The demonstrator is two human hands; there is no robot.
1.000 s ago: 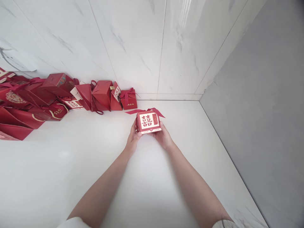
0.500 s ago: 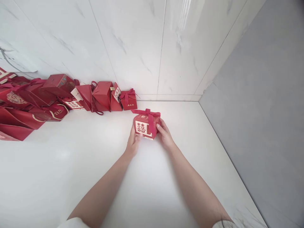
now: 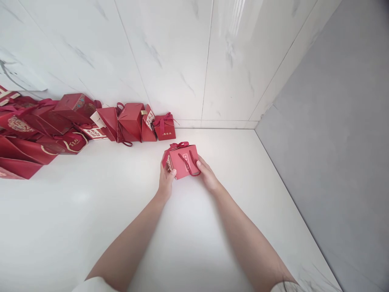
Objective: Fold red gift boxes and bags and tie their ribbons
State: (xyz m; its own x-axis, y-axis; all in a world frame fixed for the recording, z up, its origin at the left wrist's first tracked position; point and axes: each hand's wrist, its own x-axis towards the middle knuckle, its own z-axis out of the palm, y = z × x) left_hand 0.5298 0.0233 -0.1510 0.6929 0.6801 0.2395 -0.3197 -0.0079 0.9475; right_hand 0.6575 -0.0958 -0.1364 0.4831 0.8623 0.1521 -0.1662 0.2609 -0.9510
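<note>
A small red gift box with a red ribbon bow and a cord handle is held between both hands over the white table. My left hand grips its left side, thumb on the near face. My right hand holds its right side, fingers closed on it. A plain red side with the cord loop faces me; the printed white face points left.
A row of red gift boxes and bags lies along the marble wall from the left edge to a small bowed box. A grey wall bounds the table on the right.
The box has been turned in both hands: the white face with the red character, first toward me, has rotated to the left. The box also shifted slightly left.
</note>
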